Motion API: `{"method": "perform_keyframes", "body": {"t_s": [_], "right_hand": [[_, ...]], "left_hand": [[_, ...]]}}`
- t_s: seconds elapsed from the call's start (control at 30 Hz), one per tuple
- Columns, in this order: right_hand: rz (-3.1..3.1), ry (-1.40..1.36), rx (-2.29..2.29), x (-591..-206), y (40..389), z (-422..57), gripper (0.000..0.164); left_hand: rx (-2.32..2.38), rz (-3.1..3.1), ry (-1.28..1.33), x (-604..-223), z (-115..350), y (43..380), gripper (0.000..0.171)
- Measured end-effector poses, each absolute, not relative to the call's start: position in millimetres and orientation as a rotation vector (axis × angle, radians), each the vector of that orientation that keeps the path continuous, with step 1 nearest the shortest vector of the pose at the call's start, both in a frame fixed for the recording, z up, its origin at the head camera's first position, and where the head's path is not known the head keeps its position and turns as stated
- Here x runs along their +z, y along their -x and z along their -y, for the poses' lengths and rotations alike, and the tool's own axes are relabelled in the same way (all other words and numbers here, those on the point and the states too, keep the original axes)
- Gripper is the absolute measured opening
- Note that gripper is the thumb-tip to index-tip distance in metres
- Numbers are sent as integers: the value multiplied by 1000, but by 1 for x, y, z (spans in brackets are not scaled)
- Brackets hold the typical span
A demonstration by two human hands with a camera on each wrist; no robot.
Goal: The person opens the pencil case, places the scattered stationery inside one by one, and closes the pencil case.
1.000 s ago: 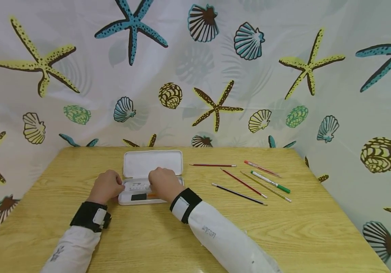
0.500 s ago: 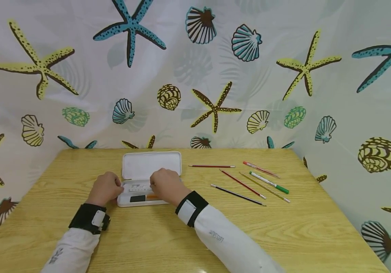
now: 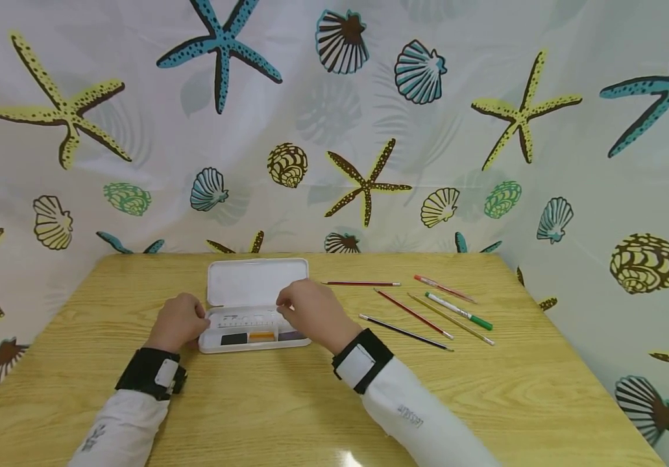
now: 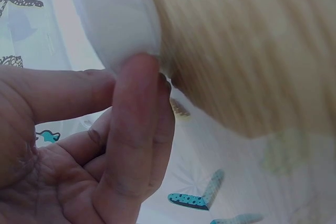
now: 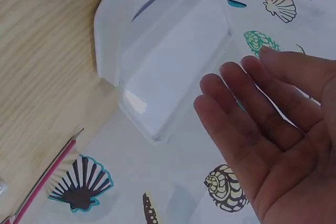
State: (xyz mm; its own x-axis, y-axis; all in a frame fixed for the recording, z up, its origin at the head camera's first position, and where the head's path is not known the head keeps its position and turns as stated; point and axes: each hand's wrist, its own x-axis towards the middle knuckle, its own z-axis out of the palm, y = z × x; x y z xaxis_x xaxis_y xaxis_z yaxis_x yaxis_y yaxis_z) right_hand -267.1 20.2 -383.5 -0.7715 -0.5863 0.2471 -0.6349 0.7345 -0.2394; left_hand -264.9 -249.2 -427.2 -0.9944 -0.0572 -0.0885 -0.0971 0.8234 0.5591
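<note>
A white pencil case lies on the table with its lid folded back. Inside it are a clear ruler and, in the front compartment, a black block, an orange block and a purplish piece. My left hand pinches the left end of the case; the left wrist view shows thumb and fingers at its white rim. Over the case's right end is my right hand. Its fingers are loosely extended with nothing between them in the right wrist view.
Right of the case lie a dark red pencil, a red pencil, a black pencil, a yellow pencil, a green-capped marker and a red pen. A patterned cloth hangs behind the wooden table.
My right hand has moved right from the middle of the case to its right end, uncovering the orange block and more of the ruler. The left hand keeps its hold.
</note>
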Motion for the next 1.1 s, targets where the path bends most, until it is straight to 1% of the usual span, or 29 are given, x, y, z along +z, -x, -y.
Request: {"method": "perform_keyframes", "body": {"t_s": [0.4,0.67,1.1], "right_hand": [[2803,-905,525,-365,257,-68,12],[2856,-735,594,-359,261,-103,15],[2907,-581,660,-346,271,-171,17]], "left_hand": [[916,-2946,101,-428,250,264,14],[884,-2987,68,-426,250,263,11],[894,-2971,87,-426,250,263,12]]}}
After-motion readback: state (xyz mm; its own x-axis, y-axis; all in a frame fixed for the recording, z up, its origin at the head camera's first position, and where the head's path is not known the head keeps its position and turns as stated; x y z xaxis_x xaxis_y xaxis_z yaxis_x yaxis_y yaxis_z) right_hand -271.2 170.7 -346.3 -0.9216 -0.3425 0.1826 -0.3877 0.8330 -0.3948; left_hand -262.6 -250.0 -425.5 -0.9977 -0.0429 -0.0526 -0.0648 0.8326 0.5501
